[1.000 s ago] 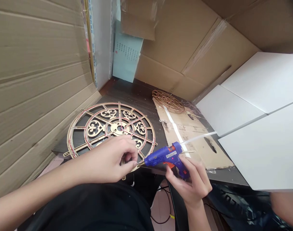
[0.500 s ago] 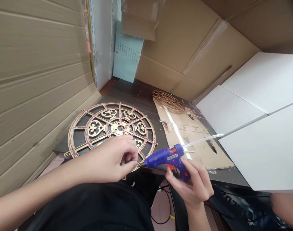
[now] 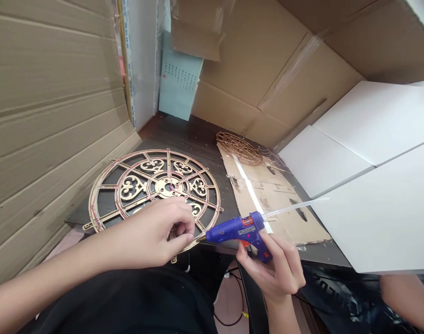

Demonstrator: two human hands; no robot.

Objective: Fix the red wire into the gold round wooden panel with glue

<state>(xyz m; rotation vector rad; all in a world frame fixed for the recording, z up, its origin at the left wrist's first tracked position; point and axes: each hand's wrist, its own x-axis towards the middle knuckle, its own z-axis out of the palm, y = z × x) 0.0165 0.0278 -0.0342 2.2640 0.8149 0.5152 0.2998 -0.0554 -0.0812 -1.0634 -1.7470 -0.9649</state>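
A blue hot glue gun [image 3: 232, 230] is in my right hand [image 3: 279, 269], its nozzle pointing left at the near right rim of a round wooden openwork wheel [image 3: 169, 187]. A long clear glue stick [image 3: 295, 206] sticks out of its back. My left hand [image 3: 172, 232] rests over the near side of the wheel, closed in a pinch right beside the nozzle tip. What its fingertips hold, if anything, is too small to make out. Thin red wire runs along the wheel's rings and into its hub. My left hand and forearm hide part of the near rim.
On the dark table [image 3: 201, 144], a cardboard sheet [image 3: 277, 199] with a white strip lies right of the wheel. A brown openwork disc [image 3: 238, 147] rests on its far end. White panels [image 3: 389, 199] stand at right; cardboard walls [image 3: 246, 60] enclose the back. Another person's arm [image 3: 405, 297] shows at lower right.
The whole view has shifted slightly, so the wheel and both hands appear a little farther left. My hands keep nearly the same pose, with the nozzle still at the rim.
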